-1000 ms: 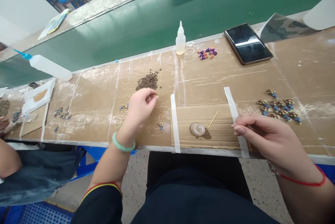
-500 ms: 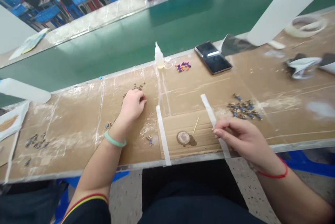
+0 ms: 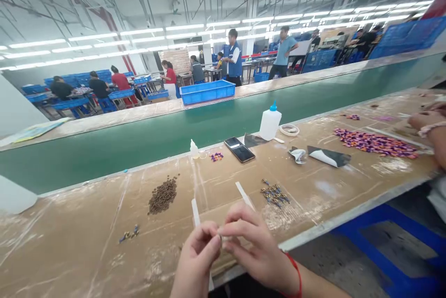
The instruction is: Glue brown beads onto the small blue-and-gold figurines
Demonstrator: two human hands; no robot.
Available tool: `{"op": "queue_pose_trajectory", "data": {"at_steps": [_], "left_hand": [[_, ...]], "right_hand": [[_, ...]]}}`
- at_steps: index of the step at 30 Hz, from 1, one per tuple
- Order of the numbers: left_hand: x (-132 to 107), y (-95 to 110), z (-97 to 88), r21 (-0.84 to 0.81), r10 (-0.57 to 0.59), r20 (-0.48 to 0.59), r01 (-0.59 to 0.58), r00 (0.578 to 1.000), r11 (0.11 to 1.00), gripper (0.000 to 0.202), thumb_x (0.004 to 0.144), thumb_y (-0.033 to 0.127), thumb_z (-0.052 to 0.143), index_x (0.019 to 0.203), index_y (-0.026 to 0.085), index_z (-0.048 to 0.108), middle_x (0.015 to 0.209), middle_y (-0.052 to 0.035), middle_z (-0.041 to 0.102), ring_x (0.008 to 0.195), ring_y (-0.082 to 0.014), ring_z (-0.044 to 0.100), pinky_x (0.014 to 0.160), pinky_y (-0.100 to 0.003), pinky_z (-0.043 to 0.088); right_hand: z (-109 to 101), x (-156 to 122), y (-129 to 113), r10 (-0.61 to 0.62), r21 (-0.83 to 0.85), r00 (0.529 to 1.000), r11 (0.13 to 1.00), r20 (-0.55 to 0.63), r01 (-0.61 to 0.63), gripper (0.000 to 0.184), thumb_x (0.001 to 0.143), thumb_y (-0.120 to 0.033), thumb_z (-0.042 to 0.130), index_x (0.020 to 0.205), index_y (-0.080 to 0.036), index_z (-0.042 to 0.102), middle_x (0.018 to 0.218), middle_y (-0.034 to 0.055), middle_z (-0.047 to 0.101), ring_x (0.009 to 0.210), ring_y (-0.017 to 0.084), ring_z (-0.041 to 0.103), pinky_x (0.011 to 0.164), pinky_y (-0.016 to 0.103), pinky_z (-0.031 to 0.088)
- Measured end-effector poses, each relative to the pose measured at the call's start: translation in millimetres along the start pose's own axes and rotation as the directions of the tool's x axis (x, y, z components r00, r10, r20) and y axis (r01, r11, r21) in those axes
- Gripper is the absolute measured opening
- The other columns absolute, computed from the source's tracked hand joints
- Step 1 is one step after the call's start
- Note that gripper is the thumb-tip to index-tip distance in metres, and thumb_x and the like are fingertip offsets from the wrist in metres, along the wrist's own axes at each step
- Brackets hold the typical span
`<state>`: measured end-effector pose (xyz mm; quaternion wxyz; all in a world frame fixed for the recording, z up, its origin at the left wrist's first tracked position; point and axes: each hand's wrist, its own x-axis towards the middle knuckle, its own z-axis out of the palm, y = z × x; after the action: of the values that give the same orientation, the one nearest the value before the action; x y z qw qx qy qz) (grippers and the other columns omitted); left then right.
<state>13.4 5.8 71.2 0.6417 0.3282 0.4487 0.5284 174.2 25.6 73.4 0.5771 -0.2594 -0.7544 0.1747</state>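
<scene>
Low in the view, my left hand (image 3: 198,256) and my right hand (image 3: 256,249) meet with their fingertips pressed together. Both are closed in a pinch. A tiny dark piece seems to show between the fingertips, too small and covered to name. Left of my hands lies a pile of small brown discs (image 3: 163,195). A few small blue-and-gold pieces (image 3: 128,234) lie nearer the left. To the right sits a cluster of blue-and-gold pieces (image 3: 275,194). My hands hide most of the cardboard mat between two white tape strips (image 3: 195,213).
Behind stand a small dropper bottle (image 3: 194,150), purple-and-orange pieces (image 3: 216,156), a phone (image 3: 239,150) and a white bottle with blue cap (image 3: 270,122). A tape roll (image 3: 289,130) lies beyond. At right, a co-worker's hand (image 3: 428,119) is near a purple-and-orange pile (image 3: 376,142).
My left hand has left the brown discs and come right, to my right hand, which has moved left. The camera has tilted up, showing the hall and people beyond.
</scene>
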Motion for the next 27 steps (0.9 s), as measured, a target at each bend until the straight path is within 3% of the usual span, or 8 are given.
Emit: {"op": "queue_pose_trajectory", "data": {"at_steps": [4,13,20,27], "left_hand": [[-15.1,-7.8,10.7,-0.185,-0.087,0.013,0.088,0.996,0.979,0.043,0.052,0.045,0.098,0.078,0.017,0.079,0.081,-0.0064,0.070,0.078,-0.0176,0.062,0.075,-0.027,0.050],[-31.3,-3.0,10.3,-0.369,-0.089,-0.017,0.076,0.996,0.926,0.032,0.060,0.038,0.095,0.076,0.016,0.078,0.078,-0.0022,0.066,0.071,-0.0107,0.056,0.068,-0.022,0.047],[-34.9,-4.7,6.7,-0.428,-0.090,-0.024,0.072,0.996,0.901,0.024,0.063,0.030,0.092,0.069,0.016,0.074,0.077,-0.0012,0.062,0.068,-0.0103,0.050,0.060,-0.022,0.044],[-30.7,-8.5,1.0,-0.393,-0.132,-0.022,0.113,0.991,0.913,0.019,0.066,0.028,0.089,0.074,0.018,0.076,0.077,-0.0004,0.065,0.069,-0.0111,0.055,0.060,-0.022,0.046]], "right_hand": [[8.7,4.7,-11.7,-0.023,0.052,1.000,0.998,0.000,0.023,0.009,0.098,-0.021,0.062,0.104,-0.023,0.069,0.091,0.0035,0.064,0.083,0.014,0.063,0.074,0.024,0.057],[13.0,0.8,-17.9,-0.080,0.058,0.996,0.995,0.023,0.079,0.009,0.097,-0.018,0.064,0.104,-0.020,0.070,0.095,0.0058,0.070,0.086,0.015,0.069,0.078,0.024,0.059],[16.0,1.5,-18.0,-0.123,-0.004,0.992,0.992,0.016,0.123,0.012,0.099,-0.014,0.058,0.100,-0.020,0.069,0.091,0.0055,0.072,0.083,0.013,0.070,0.077,0.022,0.059],[10.7,3.8,-13.9,-0.209,-0.104,0.975,0.971,0.078,0.216,0.014,0.103,-0.021,0.054,0.101,-0.020,0.068,0.089,0.0053,0.074,0.080,0.012,0.070,0.076,0.022,0.059]]}}
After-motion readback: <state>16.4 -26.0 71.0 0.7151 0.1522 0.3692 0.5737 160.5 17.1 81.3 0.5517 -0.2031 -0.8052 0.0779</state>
